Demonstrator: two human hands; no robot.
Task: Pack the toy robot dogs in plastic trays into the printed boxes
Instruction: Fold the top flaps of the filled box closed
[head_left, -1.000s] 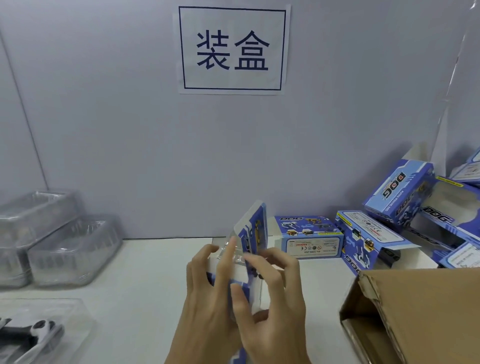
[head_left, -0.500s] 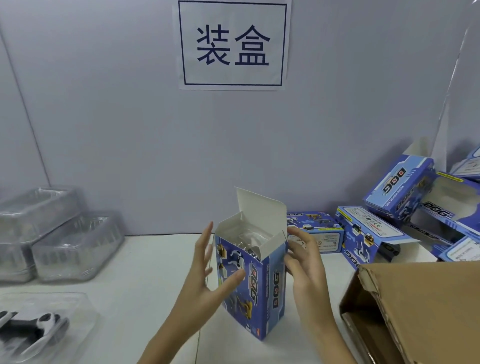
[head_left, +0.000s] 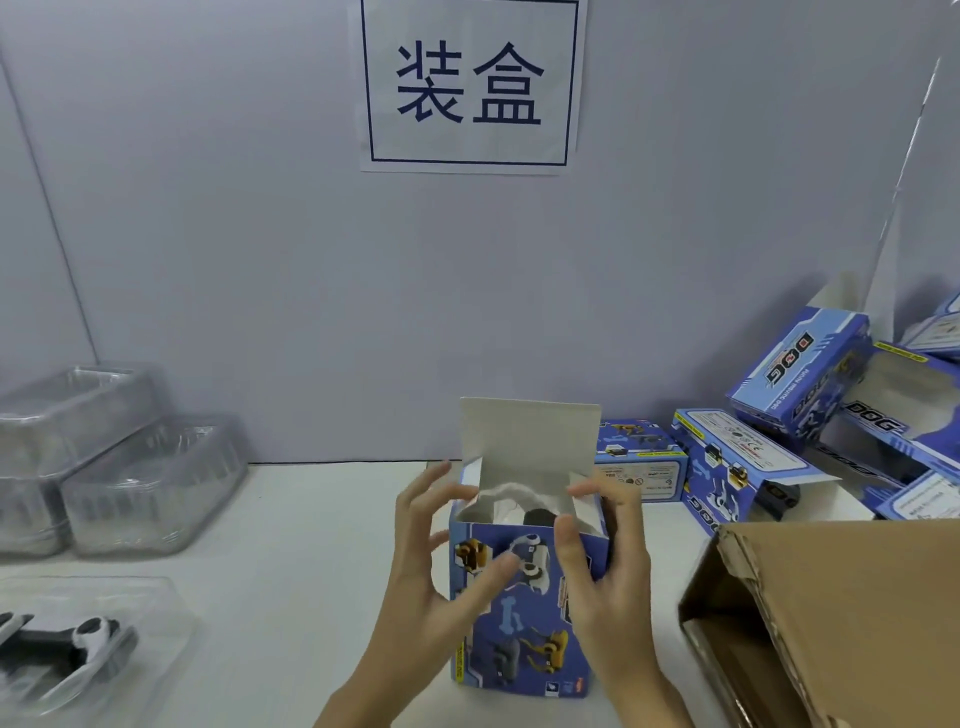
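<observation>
We hold 1 upright printed box (head_left: 524, 613), lid open: left hand (head_left: 436, 561) fingers spread on its side, right hand (head_left: 602, 566) thumb and fingers gripping its top corner; 1 trayed toy dog (head_left: 519, 506) between fingertips.

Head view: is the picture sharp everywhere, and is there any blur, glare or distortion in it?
Head view: even, soft lighting; the wall sign is sharp; the left hand shows slight motion blur at its fingers; the clear empty trays look hazy with faint glare; wide-angle bending shows in the wall seam at the left.
</observation>
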